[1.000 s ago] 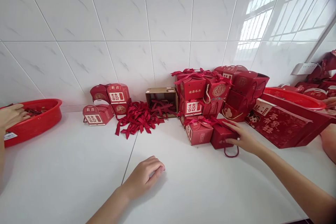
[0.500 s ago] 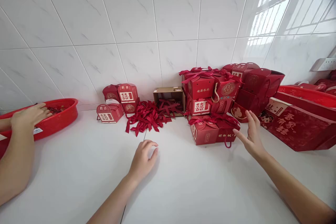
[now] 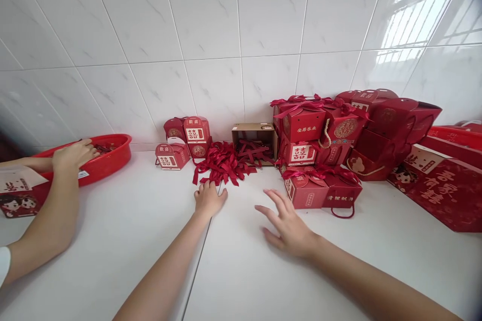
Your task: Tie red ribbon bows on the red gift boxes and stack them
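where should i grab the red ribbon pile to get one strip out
Probably best to pinch the red ribbon pile by a loose end at its front edge, coming from the near side: strips there splay onto the white tabletop near the left hand, while the middle is heaped and tangled.

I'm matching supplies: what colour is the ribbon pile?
Ribbon pile: deep red, clearest in the head view.
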`<state>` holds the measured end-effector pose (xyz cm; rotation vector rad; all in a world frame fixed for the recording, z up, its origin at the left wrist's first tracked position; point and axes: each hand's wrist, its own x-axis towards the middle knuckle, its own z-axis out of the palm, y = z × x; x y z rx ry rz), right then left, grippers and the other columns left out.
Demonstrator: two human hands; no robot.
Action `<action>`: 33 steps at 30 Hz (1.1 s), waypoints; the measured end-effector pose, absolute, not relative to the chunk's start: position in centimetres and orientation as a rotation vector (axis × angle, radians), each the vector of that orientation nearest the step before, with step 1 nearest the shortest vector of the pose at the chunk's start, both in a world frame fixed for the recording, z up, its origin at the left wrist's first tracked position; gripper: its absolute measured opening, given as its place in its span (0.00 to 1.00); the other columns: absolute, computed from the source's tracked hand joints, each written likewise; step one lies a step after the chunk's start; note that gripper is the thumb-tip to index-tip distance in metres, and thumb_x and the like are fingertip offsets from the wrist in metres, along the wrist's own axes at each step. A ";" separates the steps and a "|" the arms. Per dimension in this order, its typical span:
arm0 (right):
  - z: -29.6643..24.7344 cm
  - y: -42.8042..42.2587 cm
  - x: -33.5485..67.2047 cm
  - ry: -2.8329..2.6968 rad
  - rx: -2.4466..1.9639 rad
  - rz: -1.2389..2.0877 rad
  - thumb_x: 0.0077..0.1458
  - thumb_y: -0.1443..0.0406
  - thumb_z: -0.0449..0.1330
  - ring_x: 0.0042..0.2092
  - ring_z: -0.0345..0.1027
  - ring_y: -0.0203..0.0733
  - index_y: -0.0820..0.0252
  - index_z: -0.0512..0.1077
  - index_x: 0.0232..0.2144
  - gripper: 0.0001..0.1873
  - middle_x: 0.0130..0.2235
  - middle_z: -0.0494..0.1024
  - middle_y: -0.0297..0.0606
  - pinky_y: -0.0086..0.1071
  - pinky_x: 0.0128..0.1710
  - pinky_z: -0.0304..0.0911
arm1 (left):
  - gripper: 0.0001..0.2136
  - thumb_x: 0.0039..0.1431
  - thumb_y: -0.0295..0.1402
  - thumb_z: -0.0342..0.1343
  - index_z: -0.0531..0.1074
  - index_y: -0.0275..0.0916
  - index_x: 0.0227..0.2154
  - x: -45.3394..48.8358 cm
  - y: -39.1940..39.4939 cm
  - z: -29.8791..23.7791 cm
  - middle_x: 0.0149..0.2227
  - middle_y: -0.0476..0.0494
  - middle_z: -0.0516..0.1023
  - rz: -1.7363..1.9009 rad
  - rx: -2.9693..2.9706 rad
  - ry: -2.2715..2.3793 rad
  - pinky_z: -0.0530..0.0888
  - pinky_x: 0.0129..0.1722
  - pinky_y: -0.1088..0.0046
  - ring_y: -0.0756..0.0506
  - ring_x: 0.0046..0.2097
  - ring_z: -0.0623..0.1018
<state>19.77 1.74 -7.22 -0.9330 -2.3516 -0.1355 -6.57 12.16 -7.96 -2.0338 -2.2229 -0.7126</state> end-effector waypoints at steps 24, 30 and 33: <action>-5.6 8.3 12.2 -0.803 -0.886 1.891 0.44 0.54 0.63 0.31 0.69 0.38 0.60 0.70 0.30 0.17 0.28 0.73 0.35 0.32 0.36 0.63 | 0.05 0.60 0.27 0.48 0.67 0.41 0.31 -1.0 6.3 -5.5 0.37 0.44 0.71 -1.226 -2.448 -1.432 0.69 0.41 0.64 0.43 0.41 0.69; -4.7 8.1 13.3 -0.782 -0.831 1.857 0.43 0.59 0.65 0.31 0.69 0.36 0.56 0.70 0.35 0.15 0.29 0.75 0.30 0.31 0.38 0.61 | 0.04 0.60 0.28 0.49 0.68 0.42 0.31 -0.8 6.3 -5.8 0.35 0.45 0.68 -1.351 -2.384 -1.511 0.70 0.41 0.65 0.44 0.40 0.68; -3.8 8.0 13.9 -0.790 -0.767 1.810 0.43 0.61 0.65 0.34 0.70 0.36 0.56 0.72 0.34 0.13 0.33 0.77 0.32 0.30 0.40 0.62 | 0.03 0.59 0.29 0.52 0.70 0.42 0.31 -0.7 6.3 -5.9 0.35 0.45 0.68 -1.367 -2.409 -1.514 0.70 0.43 0.64 0.44 0.41 0.69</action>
